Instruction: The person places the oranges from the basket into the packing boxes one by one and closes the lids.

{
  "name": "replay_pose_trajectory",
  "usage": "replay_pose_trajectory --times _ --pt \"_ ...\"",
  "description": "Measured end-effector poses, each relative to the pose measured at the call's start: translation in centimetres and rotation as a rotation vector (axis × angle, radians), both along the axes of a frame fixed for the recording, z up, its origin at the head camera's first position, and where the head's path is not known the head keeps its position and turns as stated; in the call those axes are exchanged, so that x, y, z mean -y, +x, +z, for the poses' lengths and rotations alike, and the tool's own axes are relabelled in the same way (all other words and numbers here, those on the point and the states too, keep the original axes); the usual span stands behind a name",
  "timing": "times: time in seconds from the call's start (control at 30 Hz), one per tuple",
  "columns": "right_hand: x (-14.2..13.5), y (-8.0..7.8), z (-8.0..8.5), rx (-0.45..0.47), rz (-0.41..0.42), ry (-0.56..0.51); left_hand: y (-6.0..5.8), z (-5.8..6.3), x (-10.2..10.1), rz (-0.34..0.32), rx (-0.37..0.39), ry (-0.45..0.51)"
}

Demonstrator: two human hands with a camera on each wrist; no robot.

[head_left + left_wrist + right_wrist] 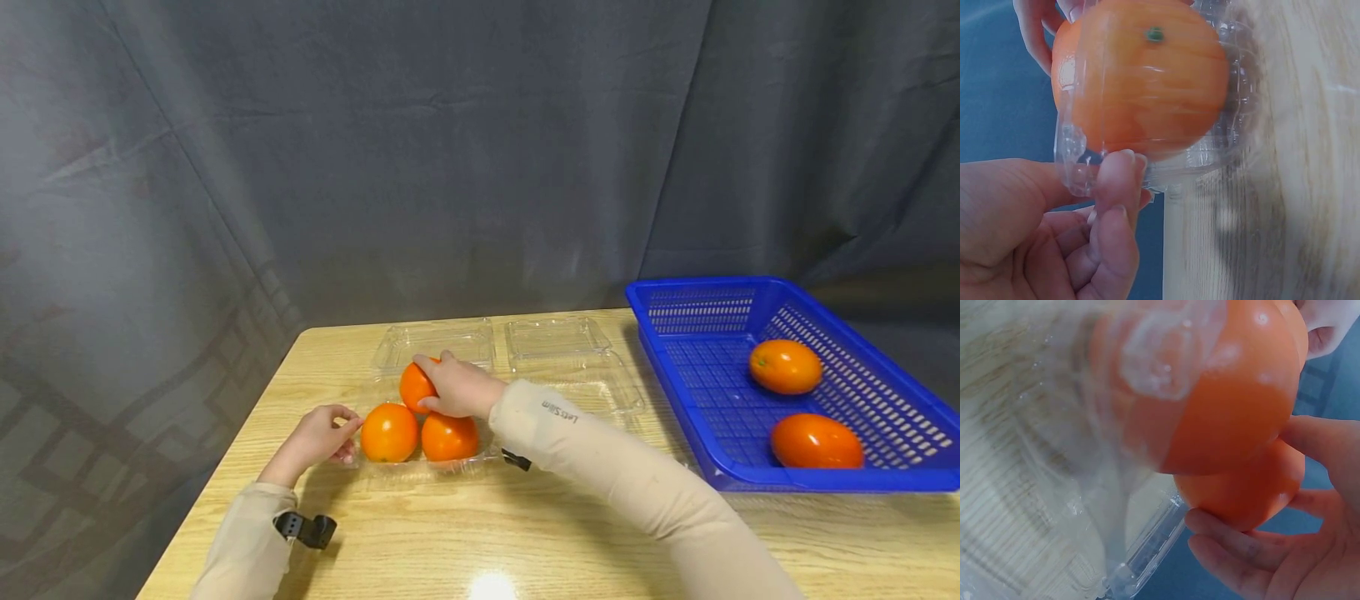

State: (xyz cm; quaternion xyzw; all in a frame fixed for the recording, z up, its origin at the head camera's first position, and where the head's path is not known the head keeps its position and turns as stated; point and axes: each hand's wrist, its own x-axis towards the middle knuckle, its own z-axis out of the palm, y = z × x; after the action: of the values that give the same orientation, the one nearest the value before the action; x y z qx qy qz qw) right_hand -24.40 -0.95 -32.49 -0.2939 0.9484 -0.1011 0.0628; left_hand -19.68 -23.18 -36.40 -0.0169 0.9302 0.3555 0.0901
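Two oranges, one at left (pixel 389 432) and one at right (pixel 450 437), sit side by side at the front of a clear plastic container (pixel 1072 159). Behind them, my right hand (pixel 461 387) grips a third orange (pixel 415 387), fingers and thumb spread round it, as the right wrist view also shows. At the container's left end, my left hand (pixel 318 437) pinches the clear rim between thumb and fingertips. Seen through the plastic in the left wrist view, the left orange (pixel 1154 94) has a small green stem mark.
More clear plastic containers lie behind, one at back left (pixel 435 342), another at back right (pixel 558 337). A blue plastic basket (pixel 678 417) stands at the right, holding two oranges, one farther back (pixel 785 367) and one nearer (pixel 816 442). A dark curtain hangs behind the wooden table (pixel 405 542).
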Motion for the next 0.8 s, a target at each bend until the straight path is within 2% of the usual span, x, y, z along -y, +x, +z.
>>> replay_pose_trajectory --times 0.37,0.8 --pt "0.42 -0.05 -0.04 -0.021 0.012 0.021 0.02 -0.02 -0.05 0.009 0.010 -0.005" --pt "0.69 -0.22 0.21 0.006 0.005 0.069 -0.19 -0.19 -0.07 0.014 0.011 -0.005"
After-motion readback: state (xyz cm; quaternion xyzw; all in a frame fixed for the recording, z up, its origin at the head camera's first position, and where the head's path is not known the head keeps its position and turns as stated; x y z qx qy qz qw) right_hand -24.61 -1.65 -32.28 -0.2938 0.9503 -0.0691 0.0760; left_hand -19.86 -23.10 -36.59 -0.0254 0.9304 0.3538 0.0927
